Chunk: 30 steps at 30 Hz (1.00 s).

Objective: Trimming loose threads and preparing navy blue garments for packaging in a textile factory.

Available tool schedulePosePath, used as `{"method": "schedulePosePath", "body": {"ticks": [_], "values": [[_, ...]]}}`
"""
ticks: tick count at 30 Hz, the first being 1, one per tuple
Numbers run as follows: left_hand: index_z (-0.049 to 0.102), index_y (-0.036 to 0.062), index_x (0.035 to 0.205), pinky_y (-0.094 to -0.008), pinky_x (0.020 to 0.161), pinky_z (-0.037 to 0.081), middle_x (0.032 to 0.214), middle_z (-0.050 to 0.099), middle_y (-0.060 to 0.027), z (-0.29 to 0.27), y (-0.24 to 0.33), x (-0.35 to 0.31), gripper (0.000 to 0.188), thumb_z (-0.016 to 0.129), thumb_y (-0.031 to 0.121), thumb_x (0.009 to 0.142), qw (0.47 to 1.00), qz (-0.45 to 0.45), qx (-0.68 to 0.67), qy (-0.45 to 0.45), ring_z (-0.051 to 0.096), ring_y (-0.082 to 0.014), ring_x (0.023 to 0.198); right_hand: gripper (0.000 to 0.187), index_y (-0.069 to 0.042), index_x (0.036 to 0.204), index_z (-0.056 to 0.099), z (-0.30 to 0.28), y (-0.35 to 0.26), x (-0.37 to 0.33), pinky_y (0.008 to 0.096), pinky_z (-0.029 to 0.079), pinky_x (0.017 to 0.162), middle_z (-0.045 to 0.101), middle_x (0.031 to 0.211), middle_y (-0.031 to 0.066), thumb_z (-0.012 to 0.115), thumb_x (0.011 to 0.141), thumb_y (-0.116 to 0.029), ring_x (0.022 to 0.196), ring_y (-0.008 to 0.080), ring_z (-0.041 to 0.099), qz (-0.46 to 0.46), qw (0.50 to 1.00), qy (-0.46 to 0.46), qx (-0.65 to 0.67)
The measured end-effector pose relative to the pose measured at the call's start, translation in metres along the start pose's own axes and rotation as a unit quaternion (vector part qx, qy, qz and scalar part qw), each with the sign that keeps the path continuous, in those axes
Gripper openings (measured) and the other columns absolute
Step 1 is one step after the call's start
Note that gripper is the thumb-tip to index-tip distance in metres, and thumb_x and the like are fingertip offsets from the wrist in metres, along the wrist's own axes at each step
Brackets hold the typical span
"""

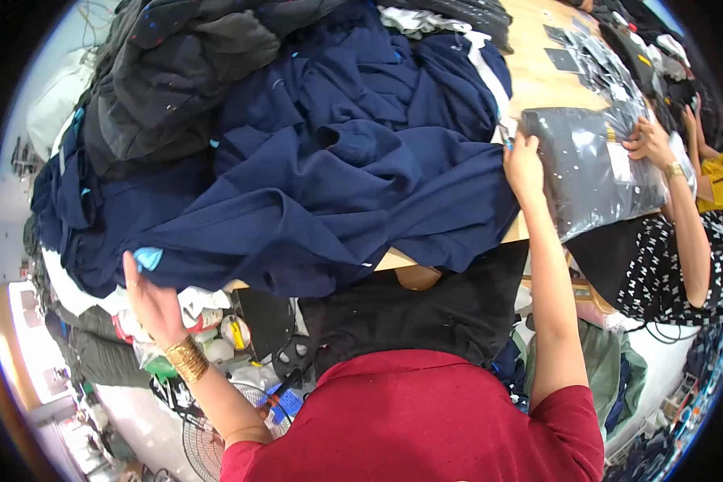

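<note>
A large navy garment (329, 209) lies spread in folds before me, its front edge hanging over the table edge. My right hand (524, 167) pinches its right end, where a small blue and metallic bit shows by the fingertips; I cannot make out what it is. At the left end, my left hand (154, 305) holds the cloth's edge, with one finger standing up and the others partly hidden by the fabric. Beside that finger, a light-blue patch (147, 258) shows on the cloth. Folds run across the garment between both hands.
Dark grey garments (177, 80) are heaped at the back left. On the right, a co-worker's hand (651, 145) rests on a clear-bagged dark garment (574, 169). Small black packets (598, 68) lie on the wooden table (538, 84). A wire fan (209, 438) stands low at left.
</note>
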<state>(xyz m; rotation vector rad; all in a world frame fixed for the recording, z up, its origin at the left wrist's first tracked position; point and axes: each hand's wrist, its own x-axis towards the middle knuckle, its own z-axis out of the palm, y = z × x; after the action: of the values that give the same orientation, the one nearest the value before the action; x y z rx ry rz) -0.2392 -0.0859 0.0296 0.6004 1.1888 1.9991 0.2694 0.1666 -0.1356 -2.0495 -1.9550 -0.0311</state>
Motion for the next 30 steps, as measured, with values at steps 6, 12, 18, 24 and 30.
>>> {"method": "schedulePosePath", "body": {"ticks": [6,12,18,24,30], "values": [[0.051,0.0044,0.115,-0.0314,0.081,0.043,0.108,0.056,-0.0045,-0.008,-0.033,0.021,0.031,0.055,0.021,0.09,0.971,-0.066,0.224,0.043,0.052,-0.0147,0.098,0.034,0.001,0.109,0.049,-0.011,0.007,0.004,0.045,0.051,0.072,0.05,0.101,0.0214,0.059,0.082,-0.017,0.085,0.0387,0.06,-0.05,0.996,-0.042,-0.054],[0.052,0.0069,0.118,-0.0309,0.083,0.042,0.113,0.054,-0.0057,0.044,-0.064,-0.006,0.036,0.061,0.012,0.083,0.813,0.242,0.53,-0.009,0.052,-0.0184,0.102,0.03,0.004,0.104,0.052,-0.018,0.015,0.002,0.0438,0.05,0.072,0.052,0.1,0.0223,0.057,0.084,-0.018,0.084,0.0387,0.06,-0.075,0.995,-0.041,-0.046],[0.058,0.0079,0.108,-0.0385,0.095,0.035,0.116,0.055,-0.0081,0.127,-0.086,0.01,0.033,0.066,0.017,0.077,0.724,0.331,0.577,-0.181,0.047,-0.0274,0.111,0.028,0.005,0.092,0.058,-0.02,0.01,0.019,0.0466,0.047,0.076,0.059,0.091,0.0251,0.054,0.082,-0.021,0.085,0.0401,0.059,-0.04,0.996,-0.076,-0.027],[0.053,0.0002,0.083,-0.0322,0.062,0.046,0.07,0.056,-0.0141,0.127,-0.063,-0.002,0.025,0.07,0.011,0.069,0.69,0.005,0.562,-0.456,0.059,-0.0268,0.066,0.027,0.005,0.088,0.057,-0.015,0.016,0.008,0.0459,0.049,0.075,0.057,0.092,0.0245,0.056,0.082,-0.021,0.082,0.0403,0.06,-0.022,0.998,-0.056,-0.036],[0.059,0.0044,0.09,-0.0281,0.064,0.045,0.088,0.055,-0.0064,0.116,-0.06,-0.015,0.02,0.069,0.013,0.074,0.741,0.084,0.584,-0.322,0.054,-0.0177,0.068,0.03,0.006,0.087,0.058,-0.016,0.01,0.009,0.0431,0.051,0.071,0.057,0.089,0.0242,0.058,0.082,-0.023,0.079,0.0389,0.061,-0.043,0.997,-0.038,-0.058]]}}
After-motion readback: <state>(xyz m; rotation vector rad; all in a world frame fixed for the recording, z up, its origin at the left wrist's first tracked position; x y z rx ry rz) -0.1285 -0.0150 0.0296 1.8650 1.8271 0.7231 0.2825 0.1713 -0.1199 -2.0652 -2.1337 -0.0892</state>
